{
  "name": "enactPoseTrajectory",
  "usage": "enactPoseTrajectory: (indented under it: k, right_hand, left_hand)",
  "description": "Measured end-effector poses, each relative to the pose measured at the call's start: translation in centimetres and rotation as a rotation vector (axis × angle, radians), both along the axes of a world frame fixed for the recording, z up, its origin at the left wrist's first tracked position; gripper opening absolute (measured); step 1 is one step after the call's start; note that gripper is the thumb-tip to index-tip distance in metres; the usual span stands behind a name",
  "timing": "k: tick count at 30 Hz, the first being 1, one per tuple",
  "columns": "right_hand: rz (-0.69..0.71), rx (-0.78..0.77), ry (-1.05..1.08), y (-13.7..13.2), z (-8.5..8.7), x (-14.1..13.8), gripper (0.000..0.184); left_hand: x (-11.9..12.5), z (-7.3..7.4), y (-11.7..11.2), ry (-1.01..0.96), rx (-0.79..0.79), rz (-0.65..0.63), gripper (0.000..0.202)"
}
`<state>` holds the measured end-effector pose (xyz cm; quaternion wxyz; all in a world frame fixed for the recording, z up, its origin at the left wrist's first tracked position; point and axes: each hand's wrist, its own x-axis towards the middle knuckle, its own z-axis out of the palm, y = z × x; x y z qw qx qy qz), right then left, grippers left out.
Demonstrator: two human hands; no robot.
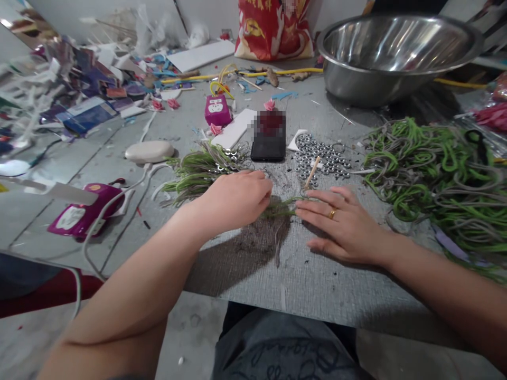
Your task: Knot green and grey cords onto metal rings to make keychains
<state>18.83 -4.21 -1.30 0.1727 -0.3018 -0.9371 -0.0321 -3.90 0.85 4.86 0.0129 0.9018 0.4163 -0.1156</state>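
Green cord [285, 213] lies on the table [245, 277] between my two hands, one side of it running in by the curled fingers of my left hand [240, 199], the other reaching the fingertips of my right hand [341, 224]. My left fingers are bent under, knuckles up, and their tips are hidden, so I cannot tell whether they pinch the cord. My right fingers stretch out nearly straight, slightly apart, palm down, the thumb well away from them and nearer me, a ring [331, 214] on one; the cord meets their tips, though whether they press on it I cannot tell. A loose grey strand [277, 248] trails toward me from just below the cord. Just beyond my left wrist lies a bundle [192, 171] of green and grey strands. Past my right fingers a stick [312, 172] lies at the edge of some silver beads [307, 149], with the phone [268, 146] left of those, and a large green and grey heap [420, 179] spreads beyond my right forearm, the steel bowl [372, 84] standing farther back, behind it
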Motion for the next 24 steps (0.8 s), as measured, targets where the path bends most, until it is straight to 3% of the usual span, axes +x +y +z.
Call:
enactPoseTrajectory:
  k: [5,11,15,19,24]
  right_hand:
    - [0.043,-0.054,-0.131,-0.7,-1.0,-0.9,0.063]
    - [0.026,-0.187,-0.205,-0.6,-1.0,-1.0,0.067]
    - [0.025,-0.229,-0.206,-0.6,-0.8,-1.0,0.068]
    - [0.025,-0.258,-0.205,-0.4,-0.8,-1.0,0.067]
    - [0.027,-0.255,-0.190,-0.4,-0.7,-1.0,0.066]
  left_hand:
    - [-0.2,-1.1,0.0,0.073,0.072,-0.099,0.014]
    - [0.3,-2.0,0.2,0.026,0.055,-0.151,0.019]
    - [0.5,-1.5,0.7,-0.137,-0.031,0.030,0.019]
    - [0.6,-1.1,1.4,-0.482,-0.163,0.232,0.012]
    - [1.4,-2.2,1.6,-0.887,-0.577,0.413,0.007]
